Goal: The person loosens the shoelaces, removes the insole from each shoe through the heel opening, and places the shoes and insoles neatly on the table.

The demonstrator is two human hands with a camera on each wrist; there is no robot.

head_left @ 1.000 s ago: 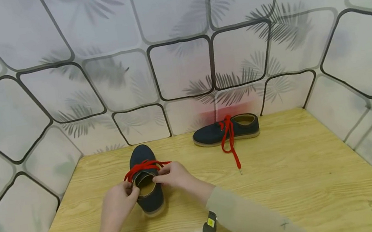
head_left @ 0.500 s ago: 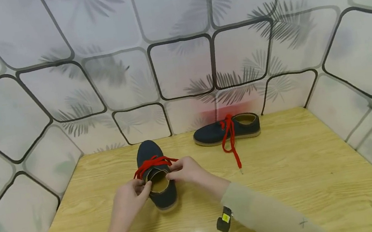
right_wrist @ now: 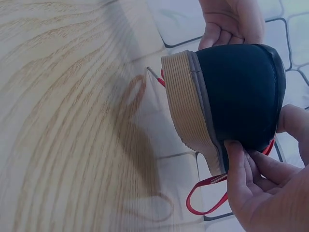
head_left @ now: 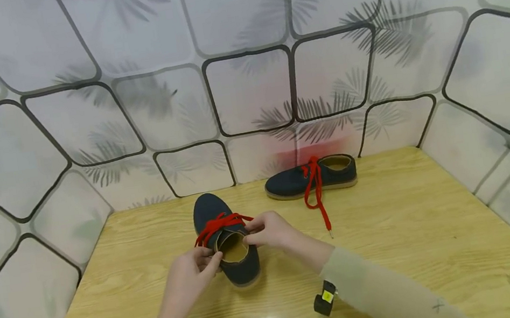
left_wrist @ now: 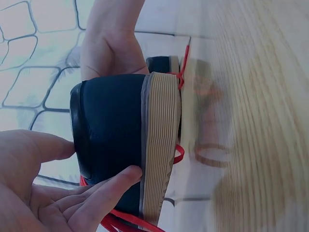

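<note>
A dark blue lace-up shoe [head_left: 210, 210] with red shoelaces [head_left: 219, 225] points its toe away from me, a little leftward, in the head view. My left hand [head_left: 189, 277] pinches the left side of its opening, the thumb at the collar and fingers along the outside. On the opposite side my right hand [head_left: 272, 231] grips the collar the same way. Both wrist views show the heel [left_wrist: 111, 111] and the ribbed tan sole [right_wrist: 186, 101] raised off the table, a lace loop hanging below. Whether the toe touches the table is hidden.
A matching shoe [head_left: 285, 183] lies sideways by the back wall, its red lace [head_left: 323, 209] trailing onto the wooden table [head_left: 393, 237]. Patterned white walls [head_left: 251, 94] enclose the table at the back and sides. A small black device [head_left: 324, 300] sits at my right wrist.
Both hands have moved the held shoe to the right, and its toe has turned further leftward. The matching shoe has stayed where it was.
</note>
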